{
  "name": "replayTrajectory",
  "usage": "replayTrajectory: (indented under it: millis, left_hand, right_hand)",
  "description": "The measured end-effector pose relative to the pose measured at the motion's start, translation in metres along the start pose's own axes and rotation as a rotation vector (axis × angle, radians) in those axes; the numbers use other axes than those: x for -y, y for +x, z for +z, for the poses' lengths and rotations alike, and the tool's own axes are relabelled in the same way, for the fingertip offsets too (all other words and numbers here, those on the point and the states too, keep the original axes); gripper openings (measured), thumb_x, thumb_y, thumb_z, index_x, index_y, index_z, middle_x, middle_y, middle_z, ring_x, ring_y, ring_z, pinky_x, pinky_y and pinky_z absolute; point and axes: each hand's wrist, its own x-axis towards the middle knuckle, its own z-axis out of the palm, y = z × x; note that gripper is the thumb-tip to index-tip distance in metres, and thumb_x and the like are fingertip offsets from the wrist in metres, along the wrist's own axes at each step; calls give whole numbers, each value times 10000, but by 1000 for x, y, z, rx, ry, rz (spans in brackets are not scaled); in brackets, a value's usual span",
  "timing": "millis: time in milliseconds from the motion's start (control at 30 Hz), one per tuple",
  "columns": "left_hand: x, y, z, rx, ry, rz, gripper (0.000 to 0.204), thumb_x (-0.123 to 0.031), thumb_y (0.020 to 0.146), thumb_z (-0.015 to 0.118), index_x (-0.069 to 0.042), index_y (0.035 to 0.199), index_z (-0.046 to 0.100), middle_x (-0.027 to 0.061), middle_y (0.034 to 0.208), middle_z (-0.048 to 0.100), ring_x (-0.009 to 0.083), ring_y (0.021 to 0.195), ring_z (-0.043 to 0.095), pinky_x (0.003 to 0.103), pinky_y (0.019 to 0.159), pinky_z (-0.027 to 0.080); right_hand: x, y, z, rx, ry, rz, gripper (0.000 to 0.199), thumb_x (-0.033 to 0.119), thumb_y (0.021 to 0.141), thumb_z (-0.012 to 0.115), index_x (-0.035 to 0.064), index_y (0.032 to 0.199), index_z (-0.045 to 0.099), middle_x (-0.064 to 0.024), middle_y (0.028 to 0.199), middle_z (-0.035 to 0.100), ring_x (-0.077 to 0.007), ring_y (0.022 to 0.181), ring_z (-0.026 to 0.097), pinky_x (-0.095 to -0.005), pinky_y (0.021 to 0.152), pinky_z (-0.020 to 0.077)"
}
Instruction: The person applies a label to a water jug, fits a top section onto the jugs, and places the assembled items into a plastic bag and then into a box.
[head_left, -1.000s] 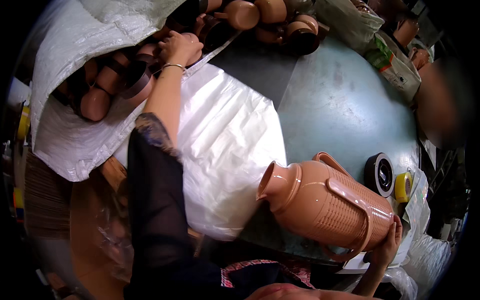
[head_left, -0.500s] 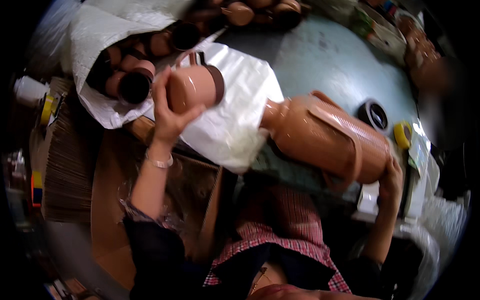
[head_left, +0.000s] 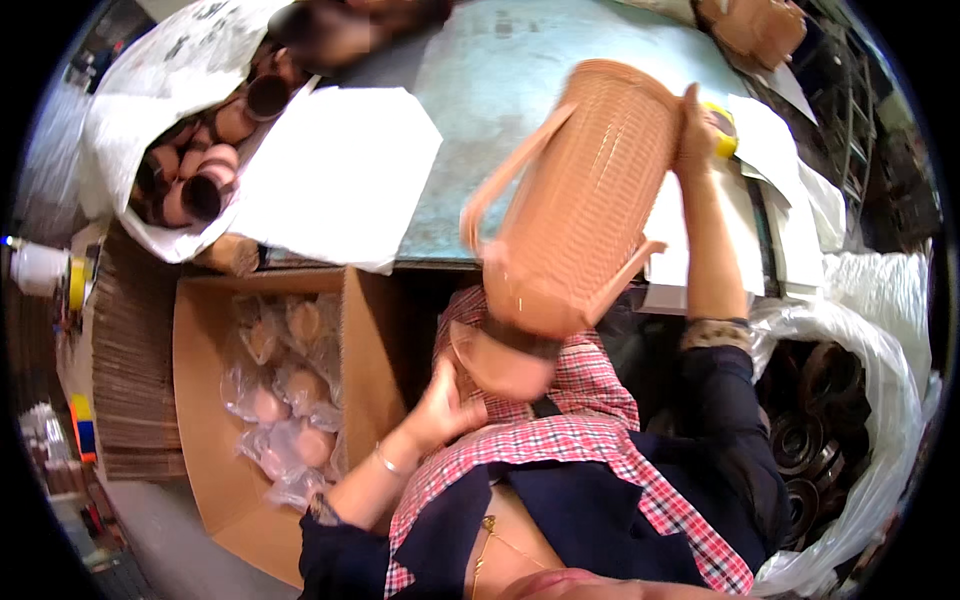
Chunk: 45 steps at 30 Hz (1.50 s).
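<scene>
A tan-brown thermos flask with a woven-look body is tilted in front of me, mouth end down toward my apron. Its large handle sticks out on the left side. My right hand holds the flask by its base end, fingers pressed against the side. In my left hand is a brown cup lid, blurred by motion, with its dark rim against the flask's mouth end. Whether the lid is seated or only touching I cannot tell.
An open cardboard box at left holds several plastic-wrapped pieces. Behind it a white sack is full of cup lids. A white sheet and a yellow tape roll lie on the table. Dark rings fill a clear bag at right.
My left hand has brought the cup lid from beside the sack down to the flask's mouth. The flask has swung from lying near level to base up, mouth toward me.
</scene>
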Motion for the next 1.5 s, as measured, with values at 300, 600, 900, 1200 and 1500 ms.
replayTrajectory:
  millis: [300,600,900,1200,1500]
  left_hand:
    - [-123,190,-29,-393,-46,682,498,-367,958,341,44,825,589,160,922,629,241,911,578,345,904,410]
    - [-126,230,3,-421,175,562,487,-215,879,572,-91,441,399,-35,442,407,32,395,310,217,383,227]
    - [-128,247,1,-332,51,388,792,-588,849,372,-51,1392,160,153,1366,319,250,1144,468,378,914,427]
    - [-127,248,-4,-103,-255,325,465,-360,819,626,-11,1041,414,73,932,539,117,833,537,239,741,472]
    - [-124,239,2,-198,-133,437,378,-311,831,627,2,993,490,52,852,571,97,742,542,210,670,467]
  right_hand:
    - [-45,-45,72,669,734,250,320,230,857,535,-8,648,576,-105,632,592,-170,626,558,-286,645,462]
    - [-116,46,-32,399,-1487,-120,648,401,646,724,127,1193,510,-82,1229,475,-289,1218,344,-668,921,201]
    - [-20,23,10,851,299,333,428,233,834,576,-47,1155,534,-104,1039,595,-164,977,528,-273,888,380]
    - [19,-33,36,630,-214,-15,504,361,901,470,-2,1241,388,-109,1140,492,-170,1071,457,-300,928,361]
    - [20,-45,38,730,-238,-210,940,463,553,805,80,1279,346,-140,1168,373,-284,1134,391,-388,946,356]
